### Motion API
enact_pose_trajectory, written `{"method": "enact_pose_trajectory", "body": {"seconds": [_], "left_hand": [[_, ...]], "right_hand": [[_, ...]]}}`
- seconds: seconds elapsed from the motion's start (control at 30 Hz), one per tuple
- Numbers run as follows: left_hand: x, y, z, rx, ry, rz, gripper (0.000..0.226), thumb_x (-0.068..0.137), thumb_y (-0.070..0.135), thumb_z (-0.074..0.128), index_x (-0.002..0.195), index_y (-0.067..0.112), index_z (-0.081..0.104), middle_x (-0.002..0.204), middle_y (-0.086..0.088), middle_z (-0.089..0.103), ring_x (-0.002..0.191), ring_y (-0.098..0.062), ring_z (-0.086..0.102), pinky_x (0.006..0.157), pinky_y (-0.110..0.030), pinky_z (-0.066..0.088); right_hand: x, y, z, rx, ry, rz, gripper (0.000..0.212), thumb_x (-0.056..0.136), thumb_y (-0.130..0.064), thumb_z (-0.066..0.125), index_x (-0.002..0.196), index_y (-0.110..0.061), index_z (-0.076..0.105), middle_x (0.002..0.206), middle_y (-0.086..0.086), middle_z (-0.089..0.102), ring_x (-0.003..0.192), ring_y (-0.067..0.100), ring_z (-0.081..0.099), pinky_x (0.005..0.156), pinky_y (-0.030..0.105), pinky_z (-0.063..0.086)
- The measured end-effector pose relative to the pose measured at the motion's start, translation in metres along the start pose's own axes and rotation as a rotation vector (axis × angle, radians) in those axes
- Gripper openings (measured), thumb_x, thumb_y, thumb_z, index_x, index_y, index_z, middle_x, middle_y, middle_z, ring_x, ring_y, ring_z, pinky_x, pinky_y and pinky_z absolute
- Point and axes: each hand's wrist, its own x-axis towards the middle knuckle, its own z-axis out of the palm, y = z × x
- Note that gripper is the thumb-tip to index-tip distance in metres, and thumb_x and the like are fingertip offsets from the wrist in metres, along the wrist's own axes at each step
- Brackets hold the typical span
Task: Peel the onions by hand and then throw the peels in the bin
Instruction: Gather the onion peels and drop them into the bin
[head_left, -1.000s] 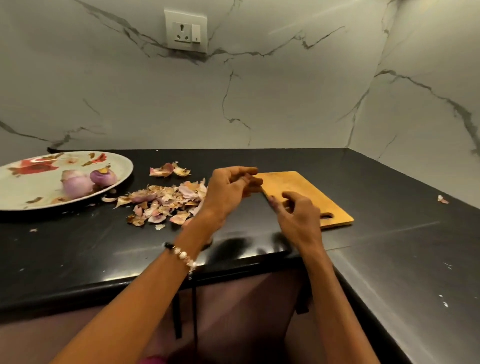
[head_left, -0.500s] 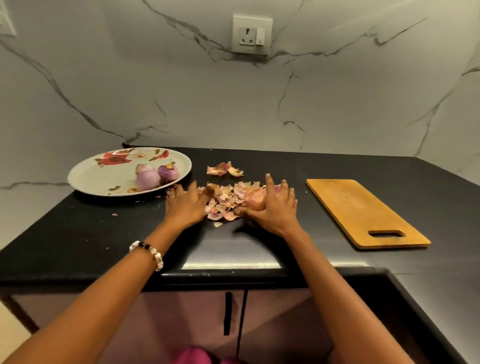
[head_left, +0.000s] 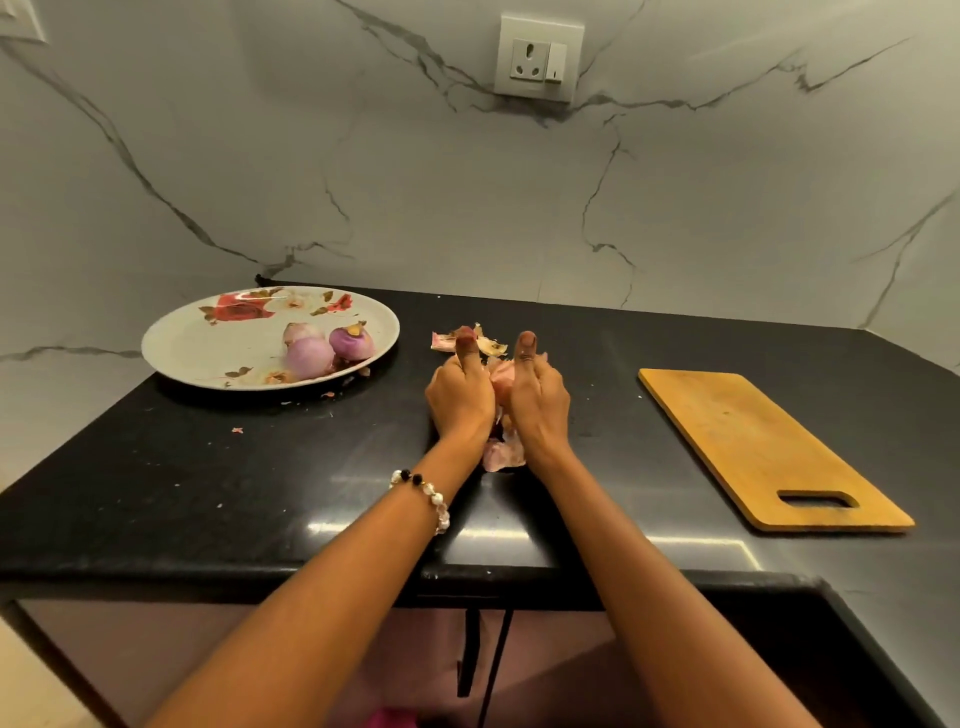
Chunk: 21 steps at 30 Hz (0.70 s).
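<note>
While both hands scoop them together, the onion peels (head_left: 503, 387) sit mid-tabletop (head_left: 208, 488).
The left hand (head_left: 460, 397) and right hand (head_left: 537, 400) each have their grip curled round the pile, thumbs up; a few peels lie just behind. Peeled onions (head_left: 309, 357) rest on the plate (head_left: 208, 353) toward the back-left corner; a cutting board (head_left: 753, 441) lies toward the right edge.
</note>
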Motion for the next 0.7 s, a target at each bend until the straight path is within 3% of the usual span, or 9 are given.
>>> {"method": "enact_pose_trajectory", "body": {"seconds": [0.07, 0.17, 0.27, 0.37, 0.57, 0.7], "left_hand": [[0.002, 0.0, 0.002, -0.136, -0.012, -0.056, 0.062, 0.098, 0.057, 0.026, 0.085, 0.014, 0.068, 0.099, -0.013, 0.07, 0.098, -0.03, 0.063, 0.09, -0.041, 0.05], [0.005, -0.004, 0.003, -0.387, -0.048, -0.185, 0.051, 0.094, 0.058, 0.039, 0.073, 0.022, 0.068, 0.087, -0.005, 0.073, 0.086, -0.024, 0.069, 0.086, -0.043, 0.055], [0.008, -0.004, 0.003, -0.619, -0.087, -0.258, 0.038, 0.096, 0.045, 0.047, 0.087, 0.018, 0.074, 0.085, -0.006, 0.075, 0.083, -0.024, 0.072, 0.085, -0.045, 0.056], [0.006, 0.002, -0.001, -0.72, -0.095, -0.267, 0.031, 0.096, 0.032, 0.051, 0.099, 0.009, 0.072, 0.091, -0.011, 0.074, 0.083, -0.024, 0.072, 0.081, -0.04, 0.058], [0.005, 0.013, -0.021, -0.808, -0.089, -0.154, 0.021, 0.091, 0.028, 0.059, 0.095, 0.013, 0.072, 0.092, -0.008, 0.074, 0.085, -0.022, 0.071, 0.075, -0.035, 0.056], [0.002, 0.016, -0.047, -0.841, -0.061, -0.134, 0.025, 0.091, 0.03, 0.057, 0.102, 0.012, 0.07, 0.096, -0.009, 0.073, 0.09, -0.025, 0.07, 0.08, -0.037, 0.057]], "right_hand": [[-0.002, -0.004, 0.008, 0.045, -0.002, 0.018, 0.069, 0.079, -0.088, 0.023, 0.061, -0.033, 0.059, 0.094, 0.002, 0.055, 0.102, 0.018, 0.039, 0.103, 0.056, 0.042], [-0.01, -0.016, 0.014, 0.192, 0.036, 0.051, 0.052, 0.091, -0.072, 0.04, 0.065, -0.034, 0.066, 0.086, -0.002, 0.067, 0.095, 0.018, 0.062, 0.097, 0.045, 0.05], [-0.012, -0.019, 0.019, 0.421, 0.029, 0.092, 0.031, 0.097, -0.039, 0.056, 0.083, -0.018, 0.075, 0.085, 0.006, 0.075, 0.087, 0.022, 0.071, 0.085, 0.038, 0.058], [-0.015, -0.026, 0.021, 0.536, 0.023, 0.131, 0.023, 0.096, -0.025, 0.059, 0.093, -0.007, 0.074, 0.093, 0.014, 0.074, 0.092, 0.029, 0.071, 0.08, 0.035, 0.059], [-0.022, -0.04, 0.034, 0.711, 0.068, 0.121, 0.033, 0.087, -0.031, 0.065, 0.109, -0.006, 0.071, 0.12, 0.02, 0.064, 0.108, 0.032, 0.066, 0.092, 0.046, 0.056], [-0.036, -0.054, 0.046, 0.804, 0.023, 0.137, 0.024, 0.094, -0.021, 0.062, 0.112, -0.007, 0.07, 0.117, 0.018, 0.067, 0.107, 0.032, 0.066, 0.092, 0.046, 0.055]]}}
